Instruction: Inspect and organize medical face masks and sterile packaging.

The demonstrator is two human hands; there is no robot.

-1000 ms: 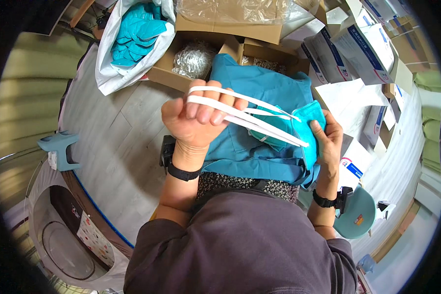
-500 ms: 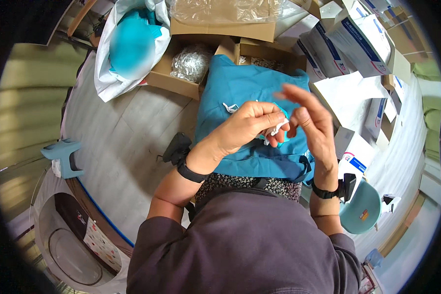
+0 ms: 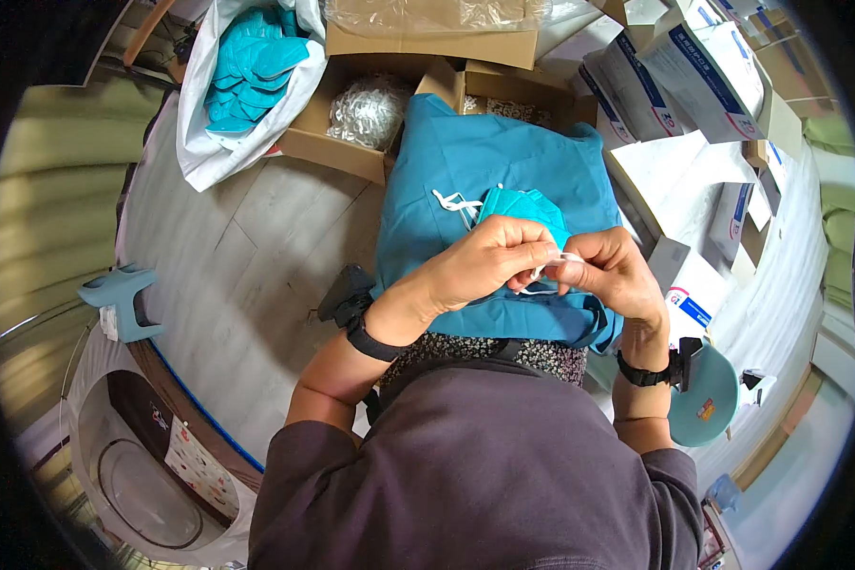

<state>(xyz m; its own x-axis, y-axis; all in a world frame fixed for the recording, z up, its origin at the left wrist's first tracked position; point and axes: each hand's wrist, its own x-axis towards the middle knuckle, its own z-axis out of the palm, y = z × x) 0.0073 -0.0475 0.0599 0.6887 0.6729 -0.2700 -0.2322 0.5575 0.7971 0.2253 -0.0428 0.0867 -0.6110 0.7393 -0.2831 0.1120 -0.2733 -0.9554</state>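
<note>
A teal folded face mask (image 3: 527,206) lies on the blue cloth (image 3: 503,157) spread over my lap. White elastic loops (image 3: 456,203) stick out at its left end. Just below the mask, my left hand (image 3: 489,261) is closed, its thumb and forefinger pinching a white elastic cord (image 3: 568,257). Directly across from it, my right hand (image 3: 610,274) pinches the same cord, the two sets of fingertips almost touching. More white cord hangs beneath the fingers. My fingers hide part of the cord and the mask's lower edge.
A white sack (image 3: 195,142) full of teal masks (image 3: 256,71) stands at the far left. Beyond the cloth are cardboard boxes (image 3: 328,152), one holding a bundle of clear-white material (image 3: 369,112). White cartons (image 3: 698,81) are stacked at right, near a teal stool (image 3: 703,404).
My right hand has come down and inward from its raised, blurred position, and its fingers have closed on the white cord. The teal mask now shows more fully above my hands.
</note>
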